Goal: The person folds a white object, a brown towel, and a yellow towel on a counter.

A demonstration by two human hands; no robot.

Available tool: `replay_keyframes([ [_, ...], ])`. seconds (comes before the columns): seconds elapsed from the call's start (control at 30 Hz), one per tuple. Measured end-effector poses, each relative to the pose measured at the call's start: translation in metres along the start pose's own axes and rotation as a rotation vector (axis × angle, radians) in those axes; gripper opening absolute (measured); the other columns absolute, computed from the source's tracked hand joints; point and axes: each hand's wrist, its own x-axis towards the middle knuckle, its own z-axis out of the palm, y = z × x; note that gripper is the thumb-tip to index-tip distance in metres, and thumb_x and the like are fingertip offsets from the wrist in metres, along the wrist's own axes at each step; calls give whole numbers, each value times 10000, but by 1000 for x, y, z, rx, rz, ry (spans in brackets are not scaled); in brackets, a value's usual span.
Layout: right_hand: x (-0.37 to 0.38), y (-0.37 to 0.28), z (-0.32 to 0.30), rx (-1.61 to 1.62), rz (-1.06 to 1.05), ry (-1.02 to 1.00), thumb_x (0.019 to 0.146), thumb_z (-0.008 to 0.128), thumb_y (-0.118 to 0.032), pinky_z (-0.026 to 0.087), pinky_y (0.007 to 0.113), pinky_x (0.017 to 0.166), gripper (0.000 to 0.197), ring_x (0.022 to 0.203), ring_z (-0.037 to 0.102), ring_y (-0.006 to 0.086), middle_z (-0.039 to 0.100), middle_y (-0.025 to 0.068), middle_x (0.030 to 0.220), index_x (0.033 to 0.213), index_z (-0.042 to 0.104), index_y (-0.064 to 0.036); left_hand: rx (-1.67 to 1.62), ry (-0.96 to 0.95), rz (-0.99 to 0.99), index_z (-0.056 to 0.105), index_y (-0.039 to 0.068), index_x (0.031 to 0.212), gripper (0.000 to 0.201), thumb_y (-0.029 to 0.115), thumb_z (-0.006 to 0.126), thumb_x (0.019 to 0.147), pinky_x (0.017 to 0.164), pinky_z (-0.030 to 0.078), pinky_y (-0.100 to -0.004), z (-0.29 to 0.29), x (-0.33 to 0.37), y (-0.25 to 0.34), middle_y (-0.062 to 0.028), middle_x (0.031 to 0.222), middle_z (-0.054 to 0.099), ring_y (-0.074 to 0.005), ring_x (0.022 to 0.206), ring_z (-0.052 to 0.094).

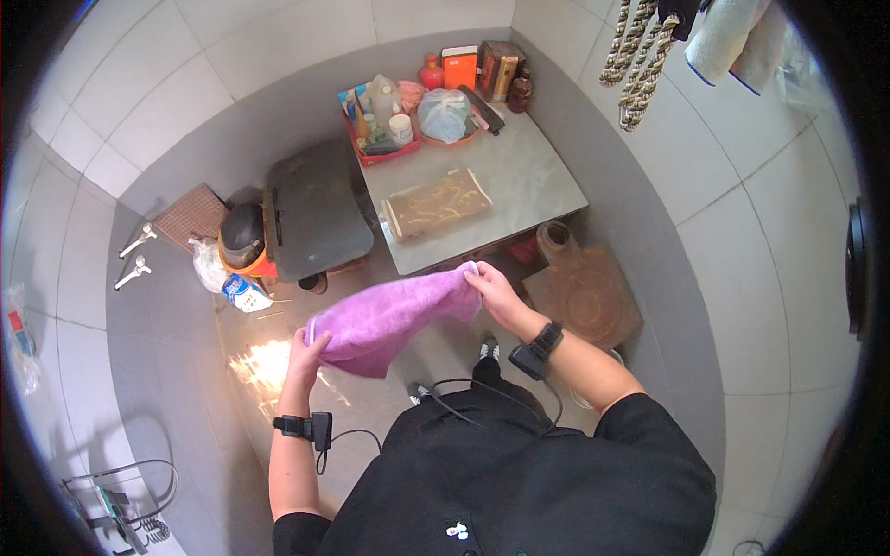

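Note:
A purple cloth point(399, 315) with a pale edge is stretched in the air in front of me, its middle sagging below its top edge. My left hand point(306, 357) is closed on its left end, with the thumb on top. At the right end, my right hand point(496, 295) pinches the upper corner. Beyond the cloth, on the grey tabletop point(538, 176), lies a folded brown cloth or mat point(438, 204) with yellow curved marks; neither hand touches it.
A red tray of bottles point(380, 130), a bagged bundle point(445, 116) and an orange box point(459, 67) crowd the table's back. Left of it stands a dark chair-like piece point(320, 213), near an orange bucket point(262, 267). A brown box point(589, 296) sits low at right. Twisted ropes point(640, 69) hang upper right.

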Motion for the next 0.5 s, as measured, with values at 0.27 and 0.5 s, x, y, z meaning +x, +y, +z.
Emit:
replay_keyframes([
  [0.27,-15,-40,-14,-315,-115,-88,955,672,-177,511,263,789,199,862,610,74,688,9,948,1034,681,5,487,245,177,663,-51,991,229,132,716,864,732,530,-302,8,0,-7,-85,851,693,-157,790,654],
  [0.5,-10,-97,2,-407,-290,-18,951,674,-168,505,249,775,230,853,614,75,702,12,947,1079,692,22,14,274,165,693,-9,1094,275,232,643,972,702,565,-302,-1,22,33,-61,933,699,-155,790,671],
])
